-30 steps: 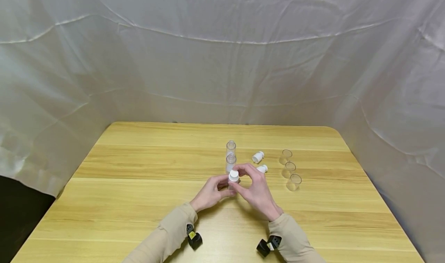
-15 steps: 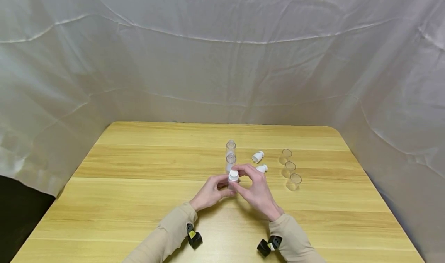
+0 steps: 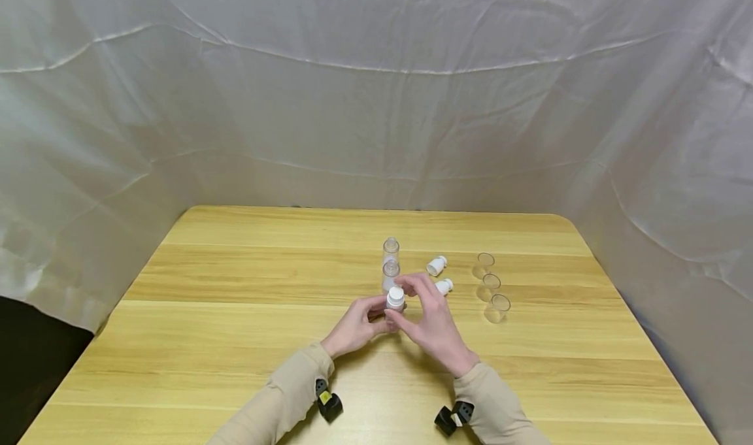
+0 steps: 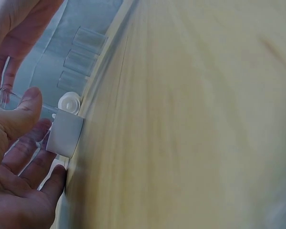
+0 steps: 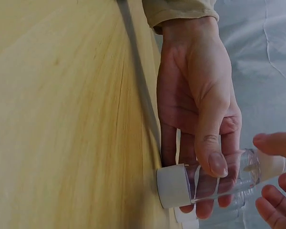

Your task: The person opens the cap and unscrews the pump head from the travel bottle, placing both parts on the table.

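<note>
My left hand (image 3: pixel 355 327) grips the clear body of a pump bottle (image 5: pixel 174 186), which stands upright with its white base at the tabletop. On top of it sits a white pump head (image 3: pixel 396 296). My right hand (image 3: pixel 438 327) is around this pump head, thumb and fingers spread apart. In the right wrist view a gap shows between the fingertips (image 5: pixel 264 205) and the pump head, and the thumb overlaps its edge. Just behind the held bottle are two more clear bottles, a nearer one (image 3: pixel 391 276) and a farther one (image 3: pixel 391 249), neither with a pump head.
Two white pump heads lie on their sides right of the bottles, one farther (image 3: pixel 436 266) and one nearer (image 3: pixel 444 286), partly behind my right hand. Three clear caps (image 3: pixel 497 309) stand in a row farther right on the wooden table (image 3: pixel 235 268). Grey cloth (image 3: pixel 376 118) surrounds the table.
My right thumb and fingers have spread away from the pump head they were pinching. The left hand and the bottle stay in place.
</note>
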Action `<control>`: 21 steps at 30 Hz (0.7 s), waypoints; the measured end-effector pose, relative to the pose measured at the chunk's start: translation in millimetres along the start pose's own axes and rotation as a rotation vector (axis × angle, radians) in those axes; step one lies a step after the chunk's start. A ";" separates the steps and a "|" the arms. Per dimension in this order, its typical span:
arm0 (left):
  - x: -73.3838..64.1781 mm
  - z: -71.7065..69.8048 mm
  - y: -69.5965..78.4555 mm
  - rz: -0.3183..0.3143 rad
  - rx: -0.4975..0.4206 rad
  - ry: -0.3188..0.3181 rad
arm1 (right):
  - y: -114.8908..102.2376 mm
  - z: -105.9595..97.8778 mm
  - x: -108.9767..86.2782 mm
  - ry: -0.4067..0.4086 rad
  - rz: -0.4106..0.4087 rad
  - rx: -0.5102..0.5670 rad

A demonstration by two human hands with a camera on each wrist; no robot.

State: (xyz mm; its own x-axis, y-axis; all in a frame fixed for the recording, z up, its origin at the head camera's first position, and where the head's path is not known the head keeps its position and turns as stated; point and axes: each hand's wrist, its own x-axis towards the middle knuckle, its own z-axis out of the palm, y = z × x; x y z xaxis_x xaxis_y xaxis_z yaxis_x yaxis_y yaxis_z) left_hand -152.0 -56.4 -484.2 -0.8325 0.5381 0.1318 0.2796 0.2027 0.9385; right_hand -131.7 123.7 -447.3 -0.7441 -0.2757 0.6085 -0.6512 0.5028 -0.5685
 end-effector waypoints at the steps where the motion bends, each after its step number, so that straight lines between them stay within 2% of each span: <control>1: 0.0 -0.1 -0.1 0.002 0.001 -0.001 | -0.5 0.5 0.2 0.007 -0.007 -0.011; 6: 0.5 -0.5 -0.2 0.014 0.002 -0.009 | -0.9 2.0 1.0 0.015 -0.029 -0.024; 13: 1.2 -0.3 -0.9 0.040 -0.010 -0.027 | -1.3 1.7 0.6 -0.025 -0.026 -0.012; 17: 1.0 -0.4 -0.8 0.041 -0.012 -0.025 | -1.6 1.5 -0.5 -0.051 -0.012 -0.006; 21: 0.1 -0.6 0.1 0.027 -0.002 -0.009 | -1.7 1.3 -0.8 -0.037 0.010 -0.002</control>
State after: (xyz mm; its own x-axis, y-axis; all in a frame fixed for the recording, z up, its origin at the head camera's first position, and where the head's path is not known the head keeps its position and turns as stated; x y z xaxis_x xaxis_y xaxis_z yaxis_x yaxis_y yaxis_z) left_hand -152.3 -56.8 -483.8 -0.8203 0.5506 0.1545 0.3012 0.1863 0.9352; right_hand -130.2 121.9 -447.6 -0.7558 -0.3008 0.5816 -0.6432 0.5072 -0.5736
